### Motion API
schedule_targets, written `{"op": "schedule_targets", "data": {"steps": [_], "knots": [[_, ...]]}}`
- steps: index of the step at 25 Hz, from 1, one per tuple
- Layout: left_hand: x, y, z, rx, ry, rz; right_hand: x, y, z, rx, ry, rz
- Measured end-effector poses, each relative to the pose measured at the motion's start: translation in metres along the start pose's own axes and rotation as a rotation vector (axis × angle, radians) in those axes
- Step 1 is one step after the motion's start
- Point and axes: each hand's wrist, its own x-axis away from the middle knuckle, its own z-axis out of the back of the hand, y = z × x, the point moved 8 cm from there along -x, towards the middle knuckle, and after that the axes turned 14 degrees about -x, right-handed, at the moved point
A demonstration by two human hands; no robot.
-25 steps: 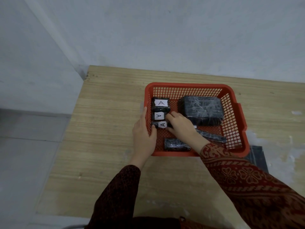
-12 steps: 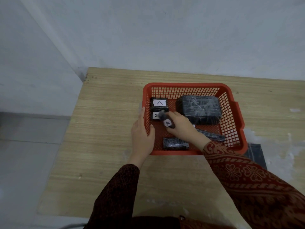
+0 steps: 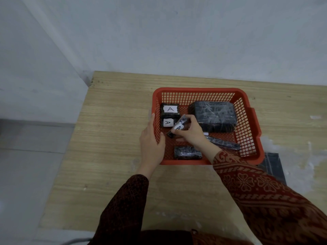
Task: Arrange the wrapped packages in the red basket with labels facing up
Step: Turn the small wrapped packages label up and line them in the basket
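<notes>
the wooden table [image 3: 109, 138] is filling the lower two thirds of the frame, and the red basket [image 3: 247, 124] is sitting on it right of centre. inside, the big wrapped package [image 3: 215, 115] is lying in the upper right of the basket with no label showing. two labelled packages [image 3: 169, 110] are sitting one below the other in the basket's upper left, each showing an "a". a small unlabelled package [image 3: 187, 152] is lying near the bottom rim, and a thin dark package [image 3: 223, 143] is lying at lower right. the left hand [image 3: 153, 144] is gripping the basket's left wall, thumb inside, fingers curled outside. the right hand [image 3: 192, 132] is pinching a tilted small package [image 3: 178, 127], its label facing up. the person is probably best lowering it flat just below the second label, keeping the basket steadied and the label uppermost.
</notes>
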Motion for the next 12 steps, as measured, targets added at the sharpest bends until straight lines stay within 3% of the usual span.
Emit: {"op": "schedule_targets", "data": {"steps": [3, 8, 12], "knots": [[0.0, 0.0, 0.0, 0.002, 0.001, 0.007, -0.001, -0.003, 0.004, 0.154, 0.06, 0.105], [-0.001, -0.001, 0.0, 0.014, 0.0, 0.008, -0.006, 0.003, 0.007, 0.275, 0.133, 0.065], [-0.001, -0.002, -0.001, 0.01, -0.005, 0.017, -0.007, 0.015, 0.003, 0.034, 0.135, -0.068]]}}
